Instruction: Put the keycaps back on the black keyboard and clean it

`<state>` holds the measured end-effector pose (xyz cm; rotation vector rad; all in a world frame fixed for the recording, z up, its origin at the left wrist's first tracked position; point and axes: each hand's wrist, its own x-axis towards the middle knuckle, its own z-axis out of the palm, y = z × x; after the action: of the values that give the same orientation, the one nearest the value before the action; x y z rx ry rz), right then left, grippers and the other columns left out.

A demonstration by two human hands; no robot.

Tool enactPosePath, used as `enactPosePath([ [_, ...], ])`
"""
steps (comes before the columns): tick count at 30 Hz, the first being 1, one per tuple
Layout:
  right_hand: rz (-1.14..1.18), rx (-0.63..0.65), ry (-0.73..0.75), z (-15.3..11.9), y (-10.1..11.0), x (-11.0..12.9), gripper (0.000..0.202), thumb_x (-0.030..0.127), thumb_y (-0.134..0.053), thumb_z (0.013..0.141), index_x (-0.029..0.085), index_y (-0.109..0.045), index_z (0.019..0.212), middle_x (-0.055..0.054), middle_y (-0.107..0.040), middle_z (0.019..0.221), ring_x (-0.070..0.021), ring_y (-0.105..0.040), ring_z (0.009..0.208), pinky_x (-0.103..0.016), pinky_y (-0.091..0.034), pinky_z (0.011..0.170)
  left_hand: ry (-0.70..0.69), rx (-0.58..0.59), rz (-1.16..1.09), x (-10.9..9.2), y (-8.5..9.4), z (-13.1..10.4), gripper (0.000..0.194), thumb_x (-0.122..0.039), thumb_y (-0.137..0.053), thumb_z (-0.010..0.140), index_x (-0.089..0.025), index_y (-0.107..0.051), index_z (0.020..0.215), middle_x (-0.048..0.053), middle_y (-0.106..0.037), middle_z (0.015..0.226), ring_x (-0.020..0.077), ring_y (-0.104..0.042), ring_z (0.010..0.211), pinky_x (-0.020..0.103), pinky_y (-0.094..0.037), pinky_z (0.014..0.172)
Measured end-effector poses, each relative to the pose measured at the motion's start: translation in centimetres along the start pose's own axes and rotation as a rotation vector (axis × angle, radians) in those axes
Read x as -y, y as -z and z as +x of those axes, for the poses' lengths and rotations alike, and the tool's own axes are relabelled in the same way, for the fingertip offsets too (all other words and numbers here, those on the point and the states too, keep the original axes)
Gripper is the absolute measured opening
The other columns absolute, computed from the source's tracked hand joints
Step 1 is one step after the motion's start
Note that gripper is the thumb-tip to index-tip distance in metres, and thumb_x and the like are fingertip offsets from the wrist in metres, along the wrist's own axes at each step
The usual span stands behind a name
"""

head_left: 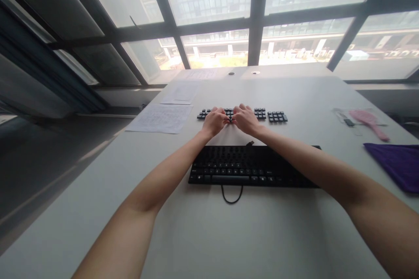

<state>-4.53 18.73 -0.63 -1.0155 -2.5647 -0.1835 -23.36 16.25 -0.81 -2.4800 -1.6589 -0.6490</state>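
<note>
My left hand (215, 122) and my right hand (244, 119) meet over rows of loose black keycaps (277, 117) laid out on the white table. Both are closed, their fingertips pinched together around a small dark keycap (230, 118). My fingers cover part of the rows behind them. Nearer to me lies a black keyboard (229, 178), partly under my forearms. Its lower rows still carry keys, while its upper left part and right part look bare. A black cable loops out from its front edge, and a plug (250, 143) shows behind it.
Sheets of paper (160, 117) lie at the left edge of the table (209, 235). On the right are a pink hairbrush-like thing (368, 121) on a clear bag and a purple cloth (394, 163). Two round holes pierce the far end, near large windows.
</note>
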Motion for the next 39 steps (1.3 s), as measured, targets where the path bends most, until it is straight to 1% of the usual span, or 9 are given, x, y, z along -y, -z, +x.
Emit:
enactPosePath([
  [6,0.078,0.016,0.04,0.4,0.2,0.6,0.022,0.015,-0.059,0.094,0.018,-0.075,0.079,-0.012,-0.073,0.095,-0.0287,-0.048,0.104,-0.043,-0.03,0.088,-0.024,0.025,-0.065,-0.1,0.4,-0.3,0.008,-0.024,-0.074,0.085,-0.023,-0.081,0.088,0.006,-0.076,0.098,0.0239,-0.06,0.099,0.036,-0.05,0.088],
  [11,0.155,-0.033,0.007,-0.8,1.7,1.3,0.02,0.014,-0.059,0.092,0.018,-0.074,0.081,-0.01,-0.074,0.09,-0.0274,-0.052,0.101,-0.042,-0.03,0.09,0.124,-0.019,-0.208,-1.3,2.1,-1.1,0.007,-0.021,-0.079,0.078,-0.021,-0.081,0.085,0.005,-0.078,0.088,0.0226,-0.067,0.091,0.035,-0.051,0.089],
  [15,0.317,-0.148,-0.111,-4.2,4.3,1.9,0.011,0.018,-0.067,0.088,0.02,-0.074,0.079,-0.006,-0.074,0.088,-0.0255,-0.056,0.096,-0.04,-0.034,0.089,0.196,-0.027,-0.461,-4.5,4.8,-3.8,0.02,-0.026,-0.08,0.077,-0.018,-0.079,0.096,0.004,-0.079,0.087,0.0177,-0.069,0.075,0.029,-0.053,0.074],
  [17,0.413,-0.171,-0.151,-6.6,5.7,2.3,0.008,0.018,-0.07,0.085,0.021,-0.073,0.078,-0.004,-0.074,0.086,-0.024,-0.058,0.091,-0.039,-0.038,0.087,0.19,0.043,-0.572,-6.6,6.0,-5.8,0.023,-0.029,-0.08,0.078,-0.019,-0.079,0.098,0.003,-0.08,0.086,0.0171,-0.069,0.072,0.028,-0.052,0.068],
  [20,0.566,-0.15,-0.195,-10.4,7.3,3.0,0.007,0.017,-0.072,0.083,0.022,-0.073,0.077,-0.003,-0.073,0.081,-0.0219,-0.061,0.084,-0.036,-0.044,0.083,0.146,0.175,-0.673,-9.5,6.9,-8.6,0.013,-0.028,-0.078,0.081,-0.021,-0.081,0.091,0.002,-0.08,0.087,0.0179,-0.071,0.076,0.028,-0.053,0.07],
  [24,0.702,-0.087,-0.246,-14.3,7.8,4.1,0.007,0.018,-0.073,0.082,0.022,-0.072,0.077,-0.002,-0.073,0.08,-0.0213,-0.064,0.082,-0.035,-0.049,0.079,0.139,0.26,-0.72,-11.5,6.6,-10.5,0.009,-0.025,-0.077,0.081,-0.023,-0.082,0.088,0.002,-0.08,0.084,0.0195,-0.073,0.079,0.031,-0.055,0.077],
  [29,0.779,-0.079,-0.246,-16.1,7.3,5.2,0.005,0.019,-0.072,0.083,0.022,-0.073,0.079,-0.003,-0.074,0.08,-0.0217,-0.066,0.082,-0.036,-0.051,0.078,0.054,0.21,-0.673,-11.8,5.8,-10.7,0.005,-0.022,-0.077,0.082,-0.024,-0.082,0.083,0.002,-0.08,0.085,0.0197,-0.073,0.081,0.038,-0.053,0.093],
  [34,0.827,-0.08,-0.256,-16.1,7.2,5.5,0.008,0.015,-0.073,0.082,0.022,-0.073,0.078,-0.002,-0.075,0.081,-0.0209,-0.066,0.082,-0.036,-0.051,0.08,-0.001,0.119,-0.534,-12.0,5.3,-11.7,0.009,-0.019,-0.077,0.083,-0.026,-0.082,0.086,0.002,-0.079,0.091,0.0201,-0.067,0.084,0.036,-0.053,0.081],
  [39,0.813,-0.082,-0.25,-16.2,7.0,5.7,0.009,0.014,-0.074,0.082,0.022,-0.073,0.078,-0.002,-0.074,0.08,-0.0202,-0.066,0.082,-0.035,-0.051,0.079,-0.082,0.07,-0.425,-12.3,4.9,-12.4,0.011,-0.021,-0.071,0.089,-0.025,-0.082,0.088,0.002,-0.078,0.094,0.0197,-0.061,0.084,0.035,-0.053,0.078],
])
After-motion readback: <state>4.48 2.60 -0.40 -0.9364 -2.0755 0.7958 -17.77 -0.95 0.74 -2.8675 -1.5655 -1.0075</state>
